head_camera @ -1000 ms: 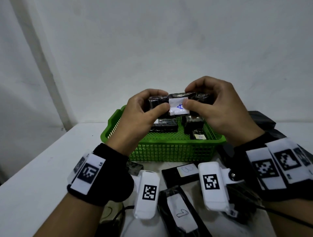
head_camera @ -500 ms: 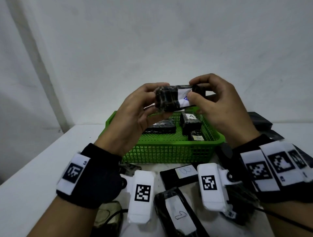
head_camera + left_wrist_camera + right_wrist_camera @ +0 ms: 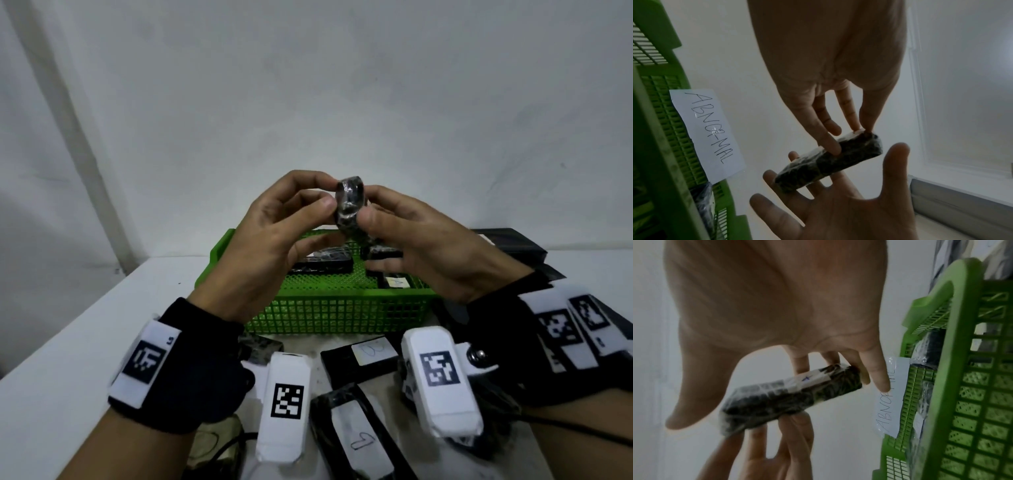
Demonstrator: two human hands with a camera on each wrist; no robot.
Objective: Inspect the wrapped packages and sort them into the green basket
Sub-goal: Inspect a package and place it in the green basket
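Setting: white desk (image 3: 68,342) against a pale wall, green basket (image 3: 342,308) at twelve o'clock.
Package (image 3: 349,202): raised over the basket, end-on.
Left hand (image 3: 274,246): fingers pinching one end.
Right hand (image 3: 428,246): fingers pinching the other.
Handling: looks light, stiff; glossy wrap likely slippery, so hold the short ends.

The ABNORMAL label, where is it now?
In the left wrist view, the ABNORMAL label is at the left, stuck on the green basket's mesh wall, just above a wrapped package inside.
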